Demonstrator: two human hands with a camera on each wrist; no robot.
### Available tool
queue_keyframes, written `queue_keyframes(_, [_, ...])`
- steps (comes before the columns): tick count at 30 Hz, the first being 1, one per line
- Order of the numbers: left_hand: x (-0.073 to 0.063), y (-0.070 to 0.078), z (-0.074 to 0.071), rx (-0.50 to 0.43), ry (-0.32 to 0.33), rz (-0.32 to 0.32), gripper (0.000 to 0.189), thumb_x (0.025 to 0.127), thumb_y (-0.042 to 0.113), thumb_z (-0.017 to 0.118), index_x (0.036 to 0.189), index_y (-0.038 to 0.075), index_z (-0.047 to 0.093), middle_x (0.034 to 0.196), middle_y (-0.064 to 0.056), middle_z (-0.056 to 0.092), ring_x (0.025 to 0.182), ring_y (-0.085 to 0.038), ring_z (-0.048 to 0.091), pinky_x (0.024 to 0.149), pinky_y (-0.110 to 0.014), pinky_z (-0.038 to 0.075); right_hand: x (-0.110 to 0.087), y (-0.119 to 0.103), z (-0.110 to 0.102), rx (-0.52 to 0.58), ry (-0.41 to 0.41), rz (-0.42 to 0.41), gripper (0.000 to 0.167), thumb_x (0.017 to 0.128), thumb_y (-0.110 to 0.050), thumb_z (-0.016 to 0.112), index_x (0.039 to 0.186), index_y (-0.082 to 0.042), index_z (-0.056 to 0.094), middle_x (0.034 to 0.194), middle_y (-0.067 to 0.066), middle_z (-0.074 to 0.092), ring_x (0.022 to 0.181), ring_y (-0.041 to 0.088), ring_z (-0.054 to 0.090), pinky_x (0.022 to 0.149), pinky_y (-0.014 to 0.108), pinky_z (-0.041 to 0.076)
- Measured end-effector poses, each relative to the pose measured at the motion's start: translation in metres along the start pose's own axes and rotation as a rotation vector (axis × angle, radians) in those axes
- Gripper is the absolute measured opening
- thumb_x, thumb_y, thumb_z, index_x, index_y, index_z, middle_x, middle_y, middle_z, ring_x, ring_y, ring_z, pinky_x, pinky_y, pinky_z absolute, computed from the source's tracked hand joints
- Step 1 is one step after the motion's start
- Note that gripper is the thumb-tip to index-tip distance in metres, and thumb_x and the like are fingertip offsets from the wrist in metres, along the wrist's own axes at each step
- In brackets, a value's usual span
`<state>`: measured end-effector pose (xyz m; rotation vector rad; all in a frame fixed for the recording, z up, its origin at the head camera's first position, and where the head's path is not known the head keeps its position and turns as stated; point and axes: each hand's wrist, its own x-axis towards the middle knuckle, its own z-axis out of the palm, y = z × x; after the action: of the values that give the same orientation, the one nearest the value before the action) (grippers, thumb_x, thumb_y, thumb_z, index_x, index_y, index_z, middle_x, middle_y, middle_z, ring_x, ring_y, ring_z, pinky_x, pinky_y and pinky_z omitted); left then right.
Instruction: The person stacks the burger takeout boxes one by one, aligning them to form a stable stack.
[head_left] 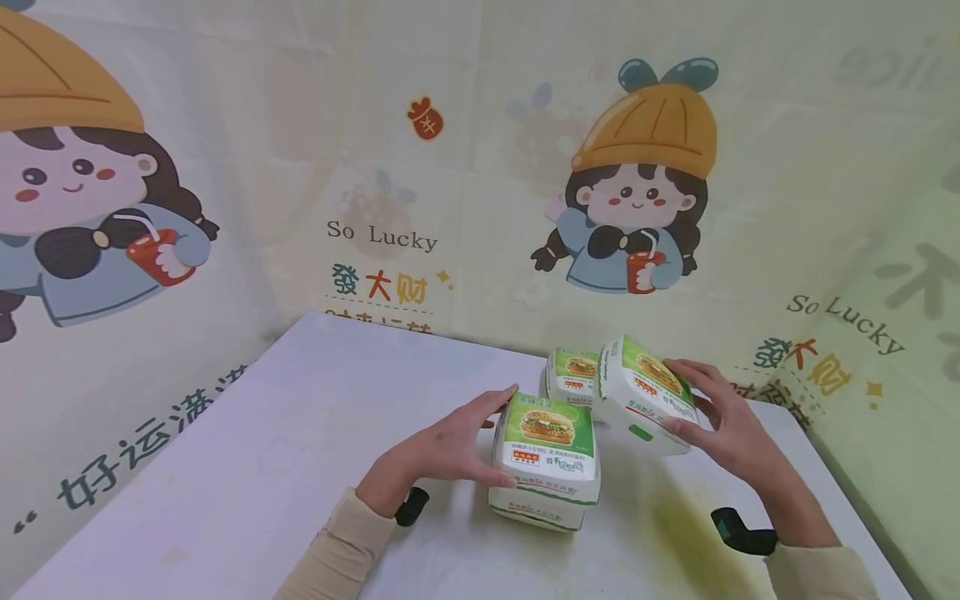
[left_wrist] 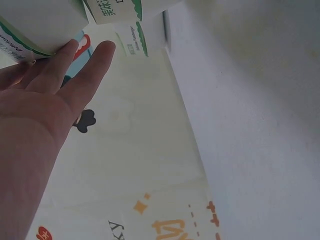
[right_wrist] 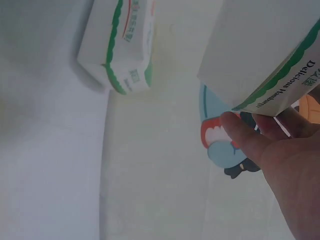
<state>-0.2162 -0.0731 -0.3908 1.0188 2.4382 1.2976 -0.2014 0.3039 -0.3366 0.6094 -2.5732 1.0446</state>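
Note:
My left hand (head_left: 450, 442) grips a white and green burger box (head_left: 551, 450) by its left side, thumb at the near corner and fingers at the far one. Beneath that box sits a lower burger box (head_left: 534, 510), mostly covered by it. To the right, my right hand (head_left: 731, 429) holds a tilted burger box (head_left: 647, 396) by its right side, raised off the table. The right wrist view shows this raised box (right_wrist: 265, 55) from underneath, with fingertips at its edge. Behind them stands another burger box (head_left: 572, 375), partly hidden by the raised one.
A white table (head_left: 300, 450) runs back to a wall hung with printed cloth (head_left: 480, 183), which also rises close along the right. A yellowish stain (head_left: 693, 525) marks the table near the right forearm. Dark wrist cameras (head_left: 742, 533) sit at both cuffs.

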Motion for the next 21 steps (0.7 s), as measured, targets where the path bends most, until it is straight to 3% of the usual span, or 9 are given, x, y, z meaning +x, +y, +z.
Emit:
queue_keyframes(13, [0.000, 0.000, 0.002, -0.022, 0.006, 0.009, 0.110, 0.076, 0.045, 0.083, 0.159, 0.028, 0.014, 0.161, 0.011, 0.025, 0.141, -0.008, 0.035, 0.114, -0.040, 0.041, 0.003, -0.016, 0.006, -0.024, 0.000, -0.031, 0.075, 0.080, -0.019, 0.078, 0.148, -0.025, 0.046, 0.147, 0.002, 0.040, 0.122, -0.001, 0.038, 0.094, 0.001, 0.036])
queue_keyframes(21, [0.000, -0.001, 0.001, -0.021, 0.010, 0.016, 0.109, 0.075, 0.045, 0.083, 0.159, 0.026, 0.016, 0.160, 0.010, 0.027, 0.141, -0.008, 0.035, 0.114, -0.043, 0.041, 0.007, -0.033, 0.007, -0.093, -0.022, -0.041, 0.077, 0.079, -0.025, 0.080, 0.148, -0.028, 0.047, 0.148, 0.004, 0.040, 0.123, 0.025, 0.042, 0.084, 0.013, 0.048])
